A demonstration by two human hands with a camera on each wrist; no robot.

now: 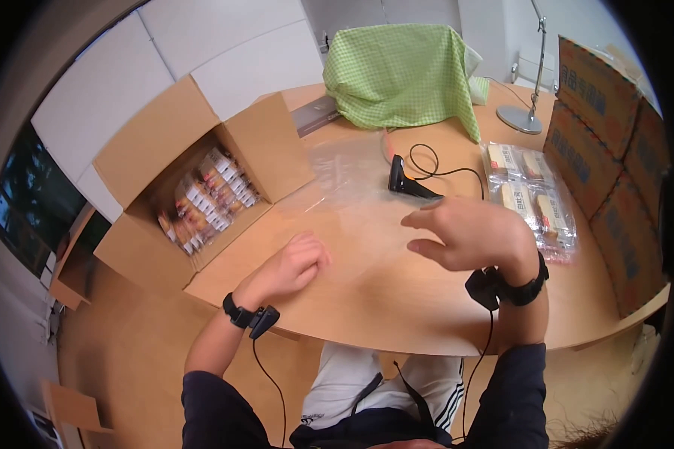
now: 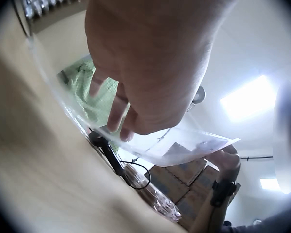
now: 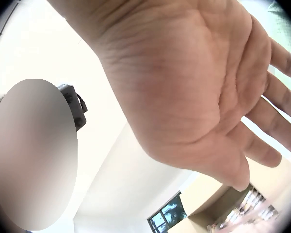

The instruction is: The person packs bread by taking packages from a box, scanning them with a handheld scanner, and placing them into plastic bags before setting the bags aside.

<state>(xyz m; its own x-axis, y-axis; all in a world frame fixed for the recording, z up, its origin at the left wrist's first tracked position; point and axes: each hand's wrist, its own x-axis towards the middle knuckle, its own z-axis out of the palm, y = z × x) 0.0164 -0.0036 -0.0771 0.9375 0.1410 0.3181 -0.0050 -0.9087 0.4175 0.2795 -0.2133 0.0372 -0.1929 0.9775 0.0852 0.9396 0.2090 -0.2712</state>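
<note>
My left hand (image 1: 296,263), fingers bent, is low over the near left of the table, holding a clear plastic bag (image 2: 179,150). The bag's thin film sweeps past the fingers in the left wrist view, one corner sticking up at the right; the thumb is hidden there. In the head view the film is barely visible. My right hand (image 1: 464,232) hovers over the table's right half, thumb and fingers apart, and its palm looks bare in the right wrist view. A black barcode scanner (image 1: 408,179) lies just beyond it.
At left, an open cardboard box (image 1: 157,146) holds several wrapped food packs (image 1: 210,196). More clear film (image 1: 344,168) lies beside it. Bagged packs (image 1: 528,187) lie at right, before stacked cartons (image 1: 595,150). A green checked cloth (image 1: 401,75) and lamp (image 1: 518,118) stand behind.
</note>
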